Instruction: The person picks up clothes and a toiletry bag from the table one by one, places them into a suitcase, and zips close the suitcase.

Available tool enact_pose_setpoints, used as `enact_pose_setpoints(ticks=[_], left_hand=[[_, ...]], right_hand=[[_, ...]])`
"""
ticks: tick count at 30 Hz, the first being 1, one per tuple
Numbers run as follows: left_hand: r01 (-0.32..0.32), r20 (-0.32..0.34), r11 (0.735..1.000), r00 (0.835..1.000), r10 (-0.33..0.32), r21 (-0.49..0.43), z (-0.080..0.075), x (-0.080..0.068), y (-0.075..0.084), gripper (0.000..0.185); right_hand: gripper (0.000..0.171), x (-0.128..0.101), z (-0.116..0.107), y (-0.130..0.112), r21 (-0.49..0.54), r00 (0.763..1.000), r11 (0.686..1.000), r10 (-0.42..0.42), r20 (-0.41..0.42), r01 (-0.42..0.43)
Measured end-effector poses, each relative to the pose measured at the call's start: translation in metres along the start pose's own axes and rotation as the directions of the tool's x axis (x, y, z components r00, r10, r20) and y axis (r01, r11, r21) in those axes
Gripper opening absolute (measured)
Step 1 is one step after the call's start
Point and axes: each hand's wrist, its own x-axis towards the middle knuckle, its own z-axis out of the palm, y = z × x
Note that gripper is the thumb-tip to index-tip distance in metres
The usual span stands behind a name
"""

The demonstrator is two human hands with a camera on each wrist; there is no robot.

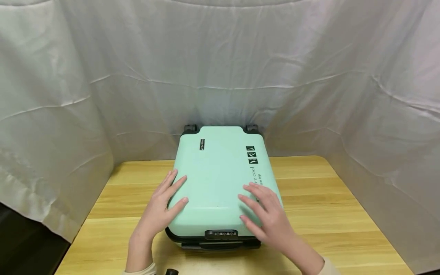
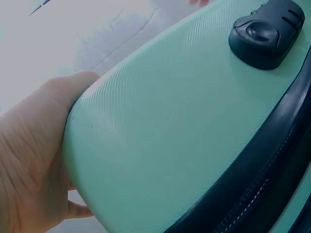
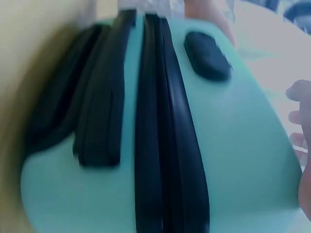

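Note:
A mint-green hard-shell suitcase (image 1: 220, 172) lies flat on the wooden table, wheels toward the back curtain. Its combination lock (image 1: 221, 234) and black carry handle face the near side. My left hand (image 1: 159, 210) rests along the suitcase's left edge with fingers spread; in the left wrist view its thumb lies over the rounded corner. Over the near right part of the lid is my right hand (image 1: 269, 214), fingers spread and slightly bent; whether it touches the shell is hard to tell. In the right wrist view, the zipper band (image 3: 165, 121) runs round the suitcase's side.
Grey curtains (image 1: 220, 68) enclose the table at the back and both sides. The wooden tabletop (image 1: 326, 210) shows on either side of the suitcase. A small black object (image 1: 172, 271) is at the bottom edge of the head view, partly cut off.

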Motion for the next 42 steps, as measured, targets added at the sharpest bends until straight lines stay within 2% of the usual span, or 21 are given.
enact_pose_setpoints(ticks=[4, 8, 11, 13, 16, 18, 23, 26, 28, 31, 34, 36, 38, 40, 42], left_hand=[[-0.032, 0.005, 0.997, 0.999, 0.032, 0.075, 0.004, 0.000, 0.008, 0.059], [-0.108, 0.004, 0.976, 0.994, 0.109, 0.189, 0.010, 0.000, 0.020, 0.060], [-0.179, -0.004, 0.945, 0.982, 0.187, 0.273, 0.013, 0.000, 0.030, 0.062], [-0.226, -0.009, 0.921, 0.970, 0.242, 0.318, 0.015, 0.001, 0.035, 0.063], [-0.308, 0.001, 0.877, 0.944, 0.331, 0.370, 0.019, 0.002, 0.043, 0.065], [-0.368, 0.022, 0.839, 0.919, 0.393, 0.400, 0.022, 0.002, 0.046, 0.067], [-0.488, 0.095, 0.720, 0.853, 0.513, 0.493, 0.028, -0.006, 0.048, 0.084], [-0.528, 0.143, 0.658, 0.825, 0.546, 0.537, 0.028, -0.010, 0.045, 0.097], [-0.546, 0.170, 0.632, 0.814, 0.556, 0.550, 0.029, -0.012, 0.043, 0.105], [-0.559, 0.177, 0.612, 0.802, 0.570, 0.559, 0.031, -0.015, 0.040, 0.111], [-0.558, 0.166, 0.601, 0.797, 0.581, 0.572, 0.035, -0.017, 0.040, 0.115], [-0.557, 0.163, 0.598, 0.796, 0.584, 0.576, 0.037, -0.017, 0.041, 0.118], [-0.558, 0.163, 0.592, 0.793, 0.587, 0.581, 0.038, -0.018, 0.041, 0.121], [-0.560, 0.163, 0.588, 0.790, 0.591, 0.584, 0.039, -0.018, 0.040, 0.123], [-0.558, 0.158, 0.582, 0.788, 0.595, 0.591, 0.040, -0.019, 0.039, 0.123]], right_hand=[[0.042, -0.013, -0.010, 0.022, 0.073, 0.992, 0.990, 0.121, -0.019, -0.119], [0.042, -0.033, -0.018, 0.041, 0.155, 0.959, 0.948, 0.284, -0.017, -0.278], [0.037, -0.050, -0.024, 0.054, 0.179, 0.918, 0.903, 0.397, -0.002, -0.390], [0.040, -0.061, -0.027, 0.061, 0.168, 0.880, 0.867, 0.474, 0.014, -0.470], [0.046, -0.075, -0.029, 0.071, 0.128, 0.827, 0.818, 0.561, 0.033, -0.560], [0.046, -0.085, -0.028, 0.075, 0.097, 0.798, 0.792, 0.601, 0.051, -0.603], [0.043, -0.104, -0.023, 0.078, 0.061, 0.771, 0.770, 0.625, 0.121, -0.635], [0.041, -0.111, -0.020, 0.078, 0.057, 0.770, 0.772, 0.621, 0.147, -0.633], [0.040, -0.115, -0.019, 0.078, 0.045, 0.771, 0.776, 0.617, 0.157, -0.629], [0.036, -0.120, -0.019, 0.078, 0.036, 0.762, 0.771, 0.619, 0.187, -0.635], [0.030, -0.120, -0.020, 0.079, 0.032, 0.714, 0.730, 0.656, 0.243, -0.682], [0.026, -0.119, -0.022, 0.080, 0.024, 0.666, 0.690, 0.688, 0.287, -0.723], [0.025, -0.119, -0.024, 0.082, 0.023, 0.631, 0.661, 0.705, 0.325, -0.750], [0.024, -0.119, -0.026, 0.083, 0.019, 0.611, 0.650, 0.703, 0.364, -0.760], [0.024, -0.120, -0.028, 0.084, 0.028, 0.602, 0.650, 0.685, 0.410, -0.759]])
